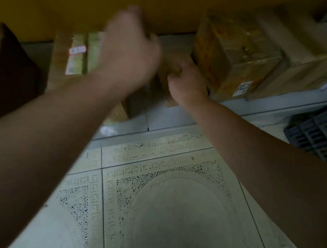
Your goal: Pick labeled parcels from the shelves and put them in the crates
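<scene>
both hands are at one small brown parcel (170,68) in the upper middle of the frame. right hand (187,85) has its fingers curled round the parcel's near right edge, so it holds it. left hand (128,54) is motion-blurred over the parcel's left side; whether its fingers clasp the box or only reach past it cannot be told.

the parcel stands on the pale shelf (272,108), wedged between a taped box with a red-edged label (76,52) to its left and a big taped carton (235,54) to its right. its long axis looks to run from the shelf's back toward the camera, so the way out is probably straight toward the viewer. the right hand is nearer and better placed.

the parcel's own label is hidden. a dark crate (316,134) is cut off at the right edge.
</scene>
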